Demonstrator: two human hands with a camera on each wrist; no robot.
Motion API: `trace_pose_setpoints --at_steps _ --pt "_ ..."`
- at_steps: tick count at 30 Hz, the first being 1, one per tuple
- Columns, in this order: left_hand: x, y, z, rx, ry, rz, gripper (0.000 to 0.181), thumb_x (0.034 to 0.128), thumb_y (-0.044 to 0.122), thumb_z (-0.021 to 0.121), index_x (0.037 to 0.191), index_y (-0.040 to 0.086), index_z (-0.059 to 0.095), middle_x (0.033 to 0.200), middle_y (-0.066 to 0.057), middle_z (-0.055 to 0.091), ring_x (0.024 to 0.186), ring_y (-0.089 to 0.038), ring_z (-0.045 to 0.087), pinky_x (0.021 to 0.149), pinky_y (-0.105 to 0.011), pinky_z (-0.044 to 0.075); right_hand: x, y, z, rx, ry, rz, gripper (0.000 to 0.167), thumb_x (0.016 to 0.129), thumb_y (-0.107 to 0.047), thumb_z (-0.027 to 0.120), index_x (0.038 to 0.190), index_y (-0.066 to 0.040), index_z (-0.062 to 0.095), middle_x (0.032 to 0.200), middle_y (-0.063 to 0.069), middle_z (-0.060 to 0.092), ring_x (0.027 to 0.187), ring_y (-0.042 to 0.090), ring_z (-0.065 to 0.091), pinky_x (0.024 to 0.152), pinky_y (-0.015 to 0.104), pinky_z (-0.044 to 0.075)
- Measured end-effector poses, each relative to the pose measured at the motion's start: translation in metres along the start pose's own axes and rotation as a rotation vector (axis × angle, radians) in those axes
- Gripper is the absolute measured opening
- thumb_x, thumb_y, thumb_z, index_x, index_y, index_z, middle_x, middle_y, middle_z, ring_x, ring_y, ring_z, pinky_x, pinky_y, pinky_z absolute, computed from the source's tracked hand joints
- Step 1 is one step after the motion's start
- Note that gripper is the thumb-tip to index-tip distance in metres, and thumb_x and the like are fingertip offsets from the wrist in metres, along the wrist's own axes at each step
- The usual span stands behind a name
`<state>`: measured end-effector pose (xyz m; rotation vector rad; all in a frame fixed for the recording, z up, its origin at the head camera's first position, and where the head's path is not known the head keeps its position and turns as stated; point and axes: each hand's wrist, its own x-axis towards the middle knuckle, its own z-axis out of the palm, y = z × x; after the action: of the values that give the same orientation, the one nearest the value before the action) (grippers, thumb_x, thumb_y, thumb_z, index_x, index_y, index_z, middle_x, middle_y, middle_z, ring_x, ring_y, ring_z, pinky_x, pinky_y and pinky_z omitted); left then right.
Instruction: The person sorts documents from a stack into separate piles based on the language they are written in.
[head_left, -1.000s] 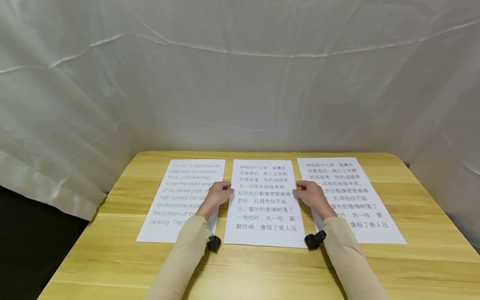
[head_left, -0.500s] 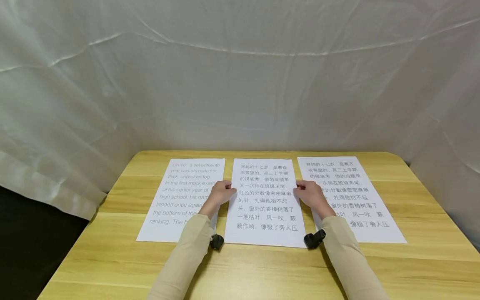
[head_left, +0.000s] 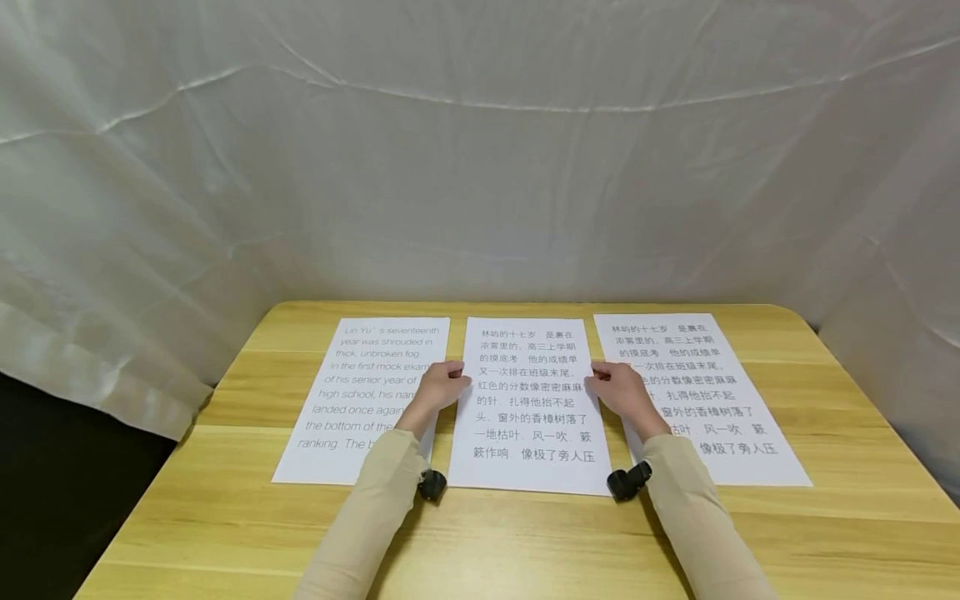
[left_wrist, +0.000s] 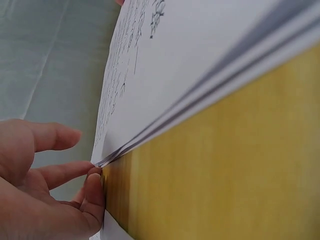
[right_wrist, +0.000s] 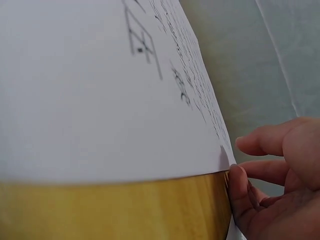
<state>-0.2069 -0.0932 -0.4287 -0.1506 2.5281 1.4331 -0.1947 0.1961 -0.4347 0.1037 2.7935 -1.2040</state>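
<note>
In the head view, a thin stack of white paper (head_left: 525,474) with printed Chinese text lies flat on the wooden table. My left hand (head_left: 437,390) is at its left side and my right hand (head_left: 621,392) at its right. Layered sheet edges (left_wrist: 165,116) show in the left wrist view. There the left forefinger touches the stack's side, other fingers bend below it, and the thumb stays apart. The right wrist view has a similar pose: fingertips at the edge of the top sheet (right_wrist: 100,110), thumb raised clear. Neither hand plainly pinches the paper.
Left of the stack lies a sheet (head_left: 330,461) with English text, partly under the left arm. Another Chinese-text sheet (head_left: 750,469) lies to the right, partly covered by the right hand. Wooden table (head_left: 517,542) extends in front; a pale curtain (head_left: 510,192) hangs behind.
Very little differs. Over the last second my left hand has shifted slightly to the right against the stack. My right hand and the two outer sheets have stayed in place.
</note>
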Motion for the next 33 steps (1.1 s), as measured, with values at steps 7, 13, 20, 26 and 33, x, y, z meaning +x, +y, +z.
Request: trace_pose_setpoints --at_steps 7,13,20,26,33 --pt "0.0001 -0.0014 0.0016 -0.031 0.01 0.015 0.047 0.0928 0.011 0.058 0.138 0.0 0.051 0.132 -0.015 0.054 0.118 -0.027 0.05 0.099 -0.038 0.042 -0.0013 0.0003 0.0005 -0.006 -0.003 -0.026 0.039 0.094 -0.016 0.054 0.124 0.007 0.058 0.101 0.018 0.059 0.08 0.023 0.049 0.065 0.031 0.039" --pt "-0.0022 -0.0003 0.0019 -0.062 0.045 0.022 0.045 0.0922 0.009 0.058 0.136 0.004 0.054 0.128 -0.015 0.056 0.119 -0.028 0.05 0.1 -0.038 0.042 -0.0015 0.0015 0.0015 0.026 -0.003 -0.047 0.052 0.093 -0.014 0.056 0.139 0.008 0.045 0.12 0.022 0.059 0.096 0.027 0.052 0.078 0.036 0.043" --pt "-0.0008 -0.0006 0.0044 -0.071 0.105 0.057 0.044 0.0887 -0.001 0.059 0.132 0.004 0.059 0.113 -0.012 0.061 0.106 -0.026 0.056 0.09 -0.034 0.048 -0.0041 0.0013 0.0025 0.046 0.045 -0.089 0.051 0.092 -0.009 0.06 0.138 0.005 0.047 0.117 0.021 0.059 0.099 0.029 0.055 0.078 0.036 0.046" --pt "-0.0007 -0.0022 0.0032 -0.075 0.107 0.063 0.048 0.0853 -0.007 0.062 0.132 0.004 0.059 0.109 -0.013 0.061 0.104 -0.027 0.057 0.087 -0.033 0.05 -0.003 0.0022 0.0028 0.06 0.069 -0.068 0.05 0.09 -0.006 0.062 0.138 0.002 0.049 0.11 0.018 0.062 0.097 0.028 0.056 0.076 0.031 0.047" --pt "-0.0031 -0.0027 -0.0024 -0.234 0.081 0.029 0.05 0.0853 -0.009 0.06 0.134 0.001 0.056 0.106 -0.014 0.057 0.097 -0.025 0.054 0.08 -0.03 0.049 -0.0023 0.0026 -0.0039 0.249 0.023 0.014 0.051 0.091 -0.005 0.063 0.139 0.002 0.048 0.11 0.018 0.058 0.091 0.022 0.057 0.071 0.025 0.053"
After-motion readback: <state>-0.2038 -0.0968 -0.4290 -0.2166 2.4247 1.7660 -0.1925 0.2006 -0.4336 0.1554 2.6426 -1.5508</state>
